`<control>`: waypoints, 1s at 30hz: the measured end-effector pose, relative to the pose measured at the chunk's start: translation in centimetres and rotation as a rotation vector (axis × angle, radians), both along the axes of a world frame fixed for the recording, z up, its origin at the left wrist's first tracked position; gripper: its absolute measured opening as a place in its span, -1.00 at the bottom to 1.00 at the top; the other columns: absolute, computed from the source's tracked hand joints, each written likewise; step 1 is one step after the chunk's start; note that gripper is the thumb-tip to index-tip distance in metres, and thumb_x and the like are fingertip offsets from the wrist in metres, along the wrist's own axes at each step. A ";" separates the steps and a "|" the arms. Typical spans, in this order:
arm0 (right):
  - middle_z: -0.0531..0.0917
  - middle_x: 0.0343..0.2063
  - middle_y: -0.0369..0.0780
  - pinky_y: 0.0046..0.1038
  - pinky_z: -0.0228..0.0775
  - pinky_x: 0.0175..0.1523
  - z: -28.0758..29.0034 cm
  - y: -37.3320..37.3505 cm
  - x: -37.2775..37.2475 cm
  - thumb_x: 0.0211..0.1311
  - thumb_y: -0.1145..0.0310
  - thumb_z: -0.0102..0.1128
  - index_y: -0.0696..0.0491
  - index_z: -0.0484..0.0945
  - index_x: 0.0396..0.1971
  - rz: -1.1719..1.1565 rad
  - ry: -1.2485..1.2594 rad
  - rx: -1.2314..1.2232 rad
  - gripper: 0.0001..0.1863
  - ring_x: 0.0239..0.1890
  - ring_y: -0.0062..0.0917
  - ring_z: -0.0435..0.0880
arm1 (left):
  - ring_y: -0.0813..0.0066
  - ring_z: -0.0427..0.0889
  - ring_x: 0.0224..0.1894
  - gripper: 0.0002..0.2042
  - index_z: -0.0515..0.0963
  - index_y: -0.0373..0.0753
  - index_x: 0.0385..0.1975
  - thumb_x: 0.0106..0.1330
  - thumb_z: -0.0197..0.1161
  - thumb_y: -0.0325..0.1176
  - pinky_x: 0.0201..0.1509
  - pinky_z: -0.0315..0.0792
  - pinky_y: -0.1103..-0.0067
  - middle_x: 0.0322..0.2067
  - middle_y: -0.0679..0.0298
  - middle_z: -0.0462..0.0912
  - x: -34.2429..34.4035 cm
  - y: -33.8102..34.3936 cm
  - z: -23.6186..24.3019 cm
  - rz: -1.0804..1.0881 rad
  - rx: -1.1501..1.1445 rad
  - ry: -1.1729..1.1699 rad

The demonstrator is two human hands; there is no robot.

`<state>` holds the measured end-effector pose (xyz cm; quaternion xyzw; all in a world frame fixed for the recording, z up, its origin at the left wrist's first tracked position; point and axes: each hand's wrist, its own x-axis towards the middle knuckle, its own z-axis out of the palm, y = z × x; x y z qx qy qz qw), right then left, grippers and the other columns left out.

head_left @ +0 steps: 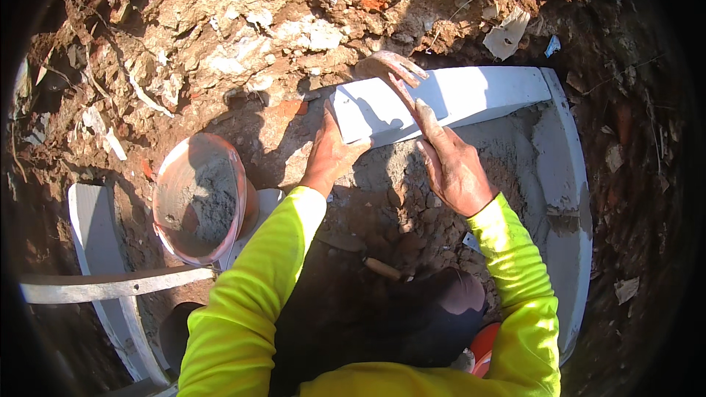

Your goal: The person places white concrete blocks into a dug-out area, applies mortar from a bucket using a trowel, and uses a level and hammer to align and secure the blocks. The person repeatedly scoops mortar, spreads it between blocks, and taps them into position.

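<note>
My left hand [329,156] grips the left end of a white block [362,112], thumb on its near side and fingers at its end face. The block sits at the left end of a low white block row [485,92]. In my right hand [457,170] is a claw hammer [392,66], held by its handle with the index finger stretched along it. The rusty hammer head is above the block's far edge, and its shadow falls on the block. I cannot tell if the hammer touches the block.
A bucket [165,198] of grey mortar stands at the left, beside white boards or slabs [110,287]. Between my arms lies a trowel with a wooden handle [382,269]. Another block row [572,169] curves down the right. Rough earth [213,37] rises behind. An orange container [485,344] is near my right elbow.
</note>
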<state>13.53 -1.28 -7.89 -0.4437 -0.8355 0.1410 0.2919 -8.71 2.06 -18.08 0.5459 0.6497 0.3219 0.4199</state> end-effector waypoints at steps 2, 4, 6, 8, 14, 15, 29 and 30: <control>0.62 -0.21 0.16 -0.10 0.48 -0.14 -0.2 1.8 0.4 0.32 0.51 0.11 0.06 0.19 0.41 0.039 -0.182 -0.248 -0.35 -0.23 0.10 0.63 | -0.02 0.48 0.25 0.10 -0.18 -0.34 0.47 0.05 0.50 -0.22 0.31 0.38 0.35 0.19 -0.13 0.47 0.3 0.1 -0.4 -0.022 -0.046 0.007; 0.61 -0.09 0.21 -0.13 0.52 -0.02 0.7 2.2 -0.5 0.32 0.56 0.09 0.11 0.18 0.41 0.060 -0.172 -0.305 -0.35 -0.10 0.13 0.63 | -0.02 0.46 0.26 0.09 -0.17 -0.36 0.47 0.06 0.50 -0.22 0.34 0.35 0.36 0.21 -0.13 0.45 -0.1 -0.3 0.9 -0.041 -0.095 -0.048; 0.61 -0.09 0.21 -0.13 0.52 -0.02 2.0 1.7 -1.5 0.32 0.56 0.08 0.11 0.17 0.41 0.063 -0.126 -0.241 -0.35 -0.09 0.14 0.63 | 0.03 0.51 0.22 -0.02 -0.03 -0.32 0.42 0.06 0.50 -0.25 0.29 0.38 0.34 0.15 -0.10 0.51 -0.2 -0.1 0.4 0.005 -0.024 -0.014; 0.62 -0.10 0.20 -0.13 0.52 -0.02 2.9 1.3 -2.6 0.32 0.57 0.07 0.11 0.17 0.41 0.037 -0.048 -0.128 -0.35 -0.10 0.15 0.62 | 0.08 0.56 0.17 -0.11 0.10 -0.28 0.38 0.07 0.49 -0.29 0.25 0.41 0.32 0.08 -0.07 0.57 -0.3 -0.4 -0.2 0.056 0.035 0.025; 0.63 -0.31 0.18 -0.04 0.48 -0.17 -0.4 3.1 -0.2 0.31 0.53 0.05 0.06 0.22 0.39 0.070 -0.165 -0.265 -0.38 -0.27 0.13 0.63 | 0.08 0.59 0.14 -0.07 0.05 -0.31 0.40 0.04 0.49 -0.31 0.21 0.45 0.37 0.08 -0.08 0.57 0.1 0.6 -1.1 -0.002 -0.007 -0.103; 0.63 -0.37 0.16 -0.02 0.44 -0.23 0.5 3.1 -0.7 0.30 0.52 0.08 0.04 0.21 0.40 0.052 -0.220 -0.300 -0.36 -0.34 0.12 0.62 | 0.08 0.59 0.13 -0.09 0.07 -0.31 0.38 0.03 0.49 -0.32 0.22 0.45 0.36 0.07 -0.08 0.58 0.1 0.4 -1.2 -0.001 -0.008 -0.112; 0.58 -0.57 0.03 -0.07 0.43 -0.39 0.0 2.9 -0.7 0.27 0.45 0.15 0.01 0.21 0.40 0.029 -0.128 -0.055 -0.33 -0.51 -0.01 0.60 | 0.21 0.69 0.00 -0.31 0.31 -0.32 0.20 0.02 0.46 -0.46 0.13 0.50 0.38 -0.05 0.03 0.68 -0.3 0.6 -1.7 0.028 0.121 -0.148; 0.59 -0.55 0.05 -0.07 0.44 -0.38 0.7 2.3 -0.8 0.27 0.44 0.14 0.02 0.23 0.38 0.001 -0.106 -0.057 -0.34 -0.49 0.00 0.61 | 0.22 0.69 -0.01 -0.32 0.32 -0.33 0.19 0.02 0.46 -0.47 0.13 0.51 0.38 -0.06 0.03 0.68 -0.4 0.6 -1.7 0.031 0.116 -0.132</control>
